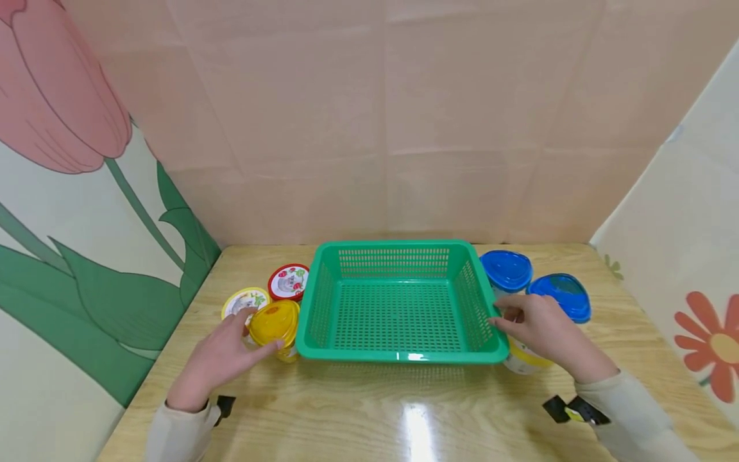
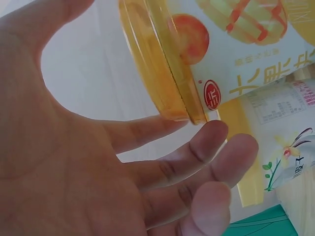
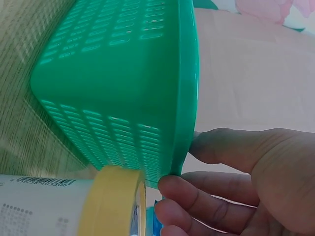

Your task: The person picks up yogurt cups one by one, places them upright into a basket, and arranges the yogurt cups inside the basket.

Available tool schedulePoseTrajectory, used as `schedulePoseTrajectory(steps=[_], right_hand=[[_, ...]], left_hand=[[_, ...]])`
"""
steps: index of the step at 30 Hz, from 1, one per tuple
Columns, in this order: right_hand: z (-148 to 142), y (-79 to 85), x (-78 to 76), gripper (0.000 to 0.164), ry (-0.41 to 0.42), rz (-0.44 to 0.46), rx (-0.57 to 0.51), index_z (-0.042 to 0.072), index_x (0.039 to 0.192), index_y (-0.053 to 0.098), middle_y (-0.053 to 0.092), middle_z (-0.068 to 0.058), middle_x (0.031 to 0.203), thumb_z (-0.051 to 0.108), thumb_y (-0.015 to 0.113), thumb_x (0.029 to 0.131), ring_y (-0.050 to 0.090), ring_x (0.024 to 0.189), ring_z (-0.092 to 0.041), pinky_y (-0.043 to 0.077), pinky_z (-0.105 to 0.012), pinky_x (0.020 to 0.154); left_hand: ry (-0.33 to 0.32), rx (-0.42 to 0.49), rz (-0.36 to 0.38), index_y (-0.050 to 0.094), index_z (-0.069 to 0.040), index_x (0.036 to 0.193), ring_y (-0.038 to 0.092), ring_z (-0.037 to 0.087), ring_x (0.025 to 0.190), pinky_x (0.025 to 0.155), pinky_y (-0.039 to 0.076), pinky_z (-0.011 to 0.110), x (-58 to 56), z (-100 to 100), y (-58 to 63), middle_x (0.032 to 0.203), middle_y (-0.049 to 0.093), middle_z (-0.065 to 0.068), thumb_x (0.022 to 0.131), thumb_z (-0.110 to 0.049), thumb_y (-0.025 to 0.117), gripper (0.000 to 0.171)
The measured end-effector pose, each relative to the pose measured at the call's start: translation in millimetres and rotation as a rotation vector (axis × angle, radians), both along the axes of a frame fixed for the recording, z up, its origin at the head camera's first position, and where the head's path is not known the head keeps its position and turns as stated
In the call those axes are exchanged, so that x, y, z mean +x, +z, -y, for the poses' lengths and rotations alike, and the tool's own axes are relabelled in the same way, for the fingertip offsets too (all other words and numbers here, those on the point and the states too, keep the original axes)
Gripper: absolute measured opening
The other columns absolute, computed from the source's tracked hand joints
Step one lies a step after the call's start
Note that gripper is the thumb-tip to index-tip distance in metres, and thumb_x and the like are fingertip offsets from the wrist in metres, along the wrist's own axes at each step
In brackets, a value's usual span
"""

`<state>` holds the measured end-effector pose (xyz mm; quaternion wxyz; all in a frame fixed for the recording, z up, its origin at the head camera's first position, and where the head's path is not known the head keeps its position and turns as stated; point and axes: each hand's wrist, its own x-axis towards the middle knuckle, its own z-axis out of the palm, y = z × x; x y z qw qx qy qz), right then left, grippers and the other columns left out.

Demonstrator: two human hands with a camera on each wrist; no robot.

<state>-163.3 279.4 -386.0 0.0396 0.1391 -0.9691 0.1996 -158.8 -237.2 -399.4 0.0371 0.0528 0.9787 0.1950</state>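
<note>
A green perforated basket [image 1: 404, 356] stands on the table with nothing in it. My right hand [image 1: 537, 324] pinches its right rim, thumb on the inner side and fingers outside, as the right wrist view shows on the basket wall [image 3: 113, 83]. My left hand [image 1: 222, 353] is spread around a tub with a clear yellow lid [image 1: 274, 322], left of the basket. In the left wrist view the fingers are extended near that tub's lid [image 2: 157, 64]; whether they press on it I cannot tell.
Left of the basket stand a yellow-rimmed tub [image 1: 245, 299] and a red-rimmed tub [image 1: 290, 280]. On the right are two blue-lidded tubs, one farther back [image 1: 507, 269] and one farther right [image 1: 568, 298]. A yellow-rimmed tub [image 1: 524, 359] stands below my right hand.
</note>
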Motion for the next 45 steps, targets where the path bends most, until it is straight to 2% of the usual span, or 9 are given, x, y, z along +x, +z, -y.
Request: schedulePoseTrajectory(steps=[5, 12, 18, 31, 45], right_hand=[[0, -1.2, 0.3, 0.031, -0.012, 0.015, -0.007, -0.001, 0.112, 0.072, 0.064, 0.005, 0.077, 0.019, 0.076, 0.088, 0.056, 0.071, -0.012, 0.048, -0.025, 0.059], [0, -1.7, 0.7, 0.032, -0.019, 0.027, -0.01, -0.001, 0.112, 0.072, 0.064, 0.005, 0.077, 0.019, 0.077, 0.088, 0.055, 0.071, -0.012, 0.048, -0.025, 0.058], [0, -2.1, 1.2, 0.032, -0.024, 0.035, -0.014, -0.002, 0.112, 0.072, 0.064, 0.005, 0.077, 0.019, 0.077, 0.088, 0.055, 0.071, -0.013, 0.048, -0.025, 0.058], [-1, -2.4, -0.4, 0.032, -0.014, 0.03, -0.015, -0.002, 0.112, 0.072, 0.064, 0.005, 0.077, 0.019, 0.077, 0.088, 0.055, 0.069, -0.012, 0.048, -0.023, 0.056], [-1, -1.0, -2.5, 0.032, -0.013, 0.028, -0.009, -0.002, 0.112, 0.072, 0.064, 0.005, 0.077, 0.019, 0.077, 0.088, 0.055, 0.07, -0.013, 0.048, -0.024, 0.057]], left_hand=[[-0.002, -0.006, -0.026, 0.043, -0.004, 0.145, 0.06, 0.026, 0.092, 0.076, 0.053, 0.05, 0.3, 1, -4.9, 0.119, 0.056, 0.017, 0.074, -0.077, 0.068, 0.105], [0.015, 0.028, -0.034, 0.042, -0.001, 0.146, 0.058, 0.028, 0.086, 0.076, 0.054, 0.05, 0.1, -1, -8.4, 0.129, 0.046, 0.026, 0.071, -0.072, 0.076, 0.108], [0.014, 0.045, -0.073, 0.041, 0.001, 0.144, 0.058, 0.033, 0.095, 0.081, 0.054, 0.056, -3.1, -3, -12.0, 0.133, 0.044, 0.026, 0.071, -0.073, 0.075, 0.109], [0.012, 0.07, -0.079, 0.045, -0.001, 0.14, 0.058, 0.03, 0.092, 0.079, 0.054, 0.051, -9.9, -3, -15.7, 0.127, 0.046, 0.025, 0.068, -0.075, 0.075, 0.107], [0.005, 0.08, -0.135, 0.048, 0.0, 0.135, 0.057, 0.03, 0.09, 0.075, 0.053, 0.048, -11.7, -4, -18.3, 0.122, 0.045, 0.022, 0.073, -0.071, 0.074, 0.098]])
